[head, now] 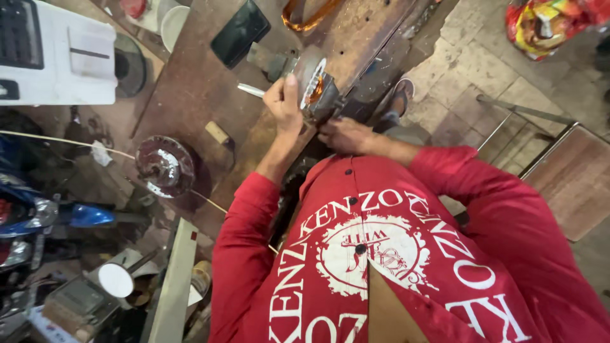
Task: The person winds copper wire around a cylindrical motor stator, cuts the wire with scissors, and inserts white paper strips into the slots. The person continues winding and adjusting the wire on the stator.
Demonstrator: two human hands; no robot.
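Observation:
A round metal motor part with copper windings point(316, 90) stands on edge at the rim of a worn wooden workbench point(190, 89). My left hand point(284, 105) presses against its left face and grips a thin whitish rod-like tool point(250, 90) that sticks out to the left. Just below the part, my right hand point(343, 134) reaches in and holds its lower edge; the fingers are partly hidden. Both red sleeves come up from the bottom of the view.
On the bench lie a dark flat object point(240, 32), a coil of copper wire point(306, 18), a small wooden block point(217, 132) and a round metal cover point(165, 166). A white box point(63, 57) sits far left. A wooden stool point(569, 181) and a colourful bag point(546, 25) stand right.

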